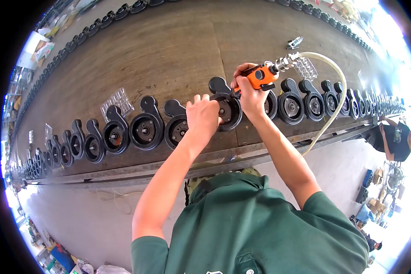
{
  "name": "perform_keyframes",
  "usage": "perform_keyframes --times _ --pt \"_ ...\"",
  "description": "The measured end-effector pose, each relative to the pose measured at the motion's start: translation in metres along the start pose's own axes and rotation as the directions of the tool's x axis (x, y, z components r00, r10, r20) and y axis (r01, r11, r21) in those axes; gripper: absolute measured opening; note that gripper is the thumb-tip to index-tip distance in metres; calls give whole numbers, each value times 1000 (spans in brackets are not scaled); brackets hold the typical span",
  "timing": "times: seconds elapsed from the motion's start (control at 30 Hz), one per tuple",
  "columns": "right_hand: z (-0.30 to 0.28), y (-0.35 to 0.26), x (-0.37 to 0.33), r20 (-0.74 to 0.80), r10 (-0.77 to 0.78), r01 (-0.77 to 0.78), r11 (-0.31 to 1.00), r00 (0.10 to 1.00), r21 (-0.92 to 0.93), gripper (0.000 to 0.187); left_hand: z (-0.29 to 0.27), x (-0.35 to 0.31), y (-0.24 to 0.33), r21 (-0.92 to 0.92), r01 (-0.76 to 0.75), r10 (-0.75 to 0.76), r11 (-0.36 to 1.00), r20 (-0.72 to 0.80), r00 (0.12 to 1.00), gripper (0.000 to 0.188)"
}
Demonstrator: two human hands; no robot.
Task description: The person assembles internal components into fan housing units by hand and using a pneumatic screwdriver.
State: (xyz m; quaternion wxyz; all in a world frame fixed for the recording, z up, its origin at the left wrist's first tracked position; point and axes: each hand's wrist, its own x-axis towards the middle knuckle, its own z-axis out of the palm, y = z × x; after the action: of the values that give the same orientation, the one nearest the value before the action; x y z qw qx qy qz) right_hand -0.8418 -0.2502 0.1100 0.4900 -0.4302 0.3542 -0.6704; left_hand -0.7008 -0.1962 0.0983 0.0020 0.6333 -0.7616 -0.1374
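My right hand (252, 98) is closed around an orange air tool (262, 76). The tool lies tilted, with its hose fitting up to the right and its dark front end pointing left, over a black round housing (235, 112). My left hand (202, 113) grips the left side of that housing, its thumb at the open dish and its other fingers curled over the rim. The housing's rounded lobe points away from me. My right hand partly covers another housing (270, 105) just to the right. The tool's exact tip is hard to make out.
Rows of similar black housings (147, 129) line the bench's near edge, with more along its far side. A pale hose (343, 77) loops from the tool over the right side. Clear plastic trays (117, 104) and a small metal fitting (295, 43) lie behind. Another person (399, 139) stands far right.
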Motion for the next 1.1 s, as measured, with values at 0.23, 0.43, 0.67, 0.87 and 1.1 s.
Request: perform_keyframes --times 0.23,0.43,0.67,0.87,1.1 --pt "-4 2 1 57 6 -4 999 998 -42 12 2 0 -3 -9 3 -3 1000 -2 1000 34" --pt "6 -2 -3 63 -1 3 999 998 -36 14 1 -1 -4 -45 4 -4 999 -2 1000 37" --pt "8 -7 0 58 19 -18 1000 998 -16 12 6 -2 -6 -85 -4 0 996 -49 999 37" --pt "6 -1 1 32 37 -37 999 999 11 12 3 -2 -6 -75 0 -2 997 -26 1000 37" --pt "3 4 0 23 24 -25 1000 999 18 14 3 -4 -7 -98 -1 -3 995 -43 999 37"
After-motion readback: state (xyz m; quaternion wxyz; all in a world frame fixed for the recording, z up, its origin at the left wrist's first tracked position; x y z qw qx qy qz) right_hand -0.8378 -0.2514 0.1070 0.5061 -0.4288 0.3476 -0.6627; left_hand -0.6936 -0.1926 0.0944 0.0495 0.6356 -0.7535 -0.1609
